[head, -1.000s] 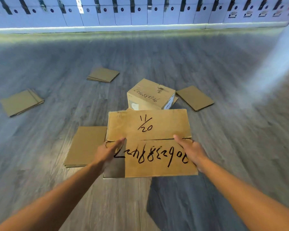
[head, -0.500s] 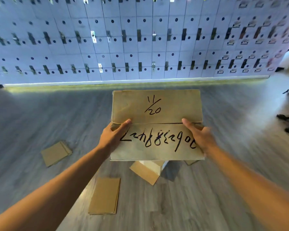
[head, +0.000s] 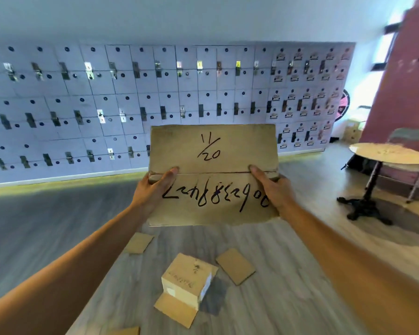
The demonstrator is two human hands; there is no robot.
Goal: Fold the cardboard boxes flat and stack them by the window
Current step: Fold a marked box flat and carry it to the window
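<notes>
A flattened cardboard box with black handwriting "11/20" and a long number is held up in front of me at chest height. My left hand grips its left edge, thumb on the top face. My right hand grips the right edge the same way. On the floor below stands a still-assembled cardboard box with one flap open. Flat cardboard pieces lie near it, one to its right, one to the upper left and one at the bottom edge.
A wall of white lockers fills the far side. At the right stand a round white table on a black pedestal, a folding chair behind it and a pink wall. Small boxes sit in the far right corner.
The view has risen from the floor to the locker wall and swung right. The flattened box went up with both hands still holding it. The floor boxes now lie lower in view.
</notes>
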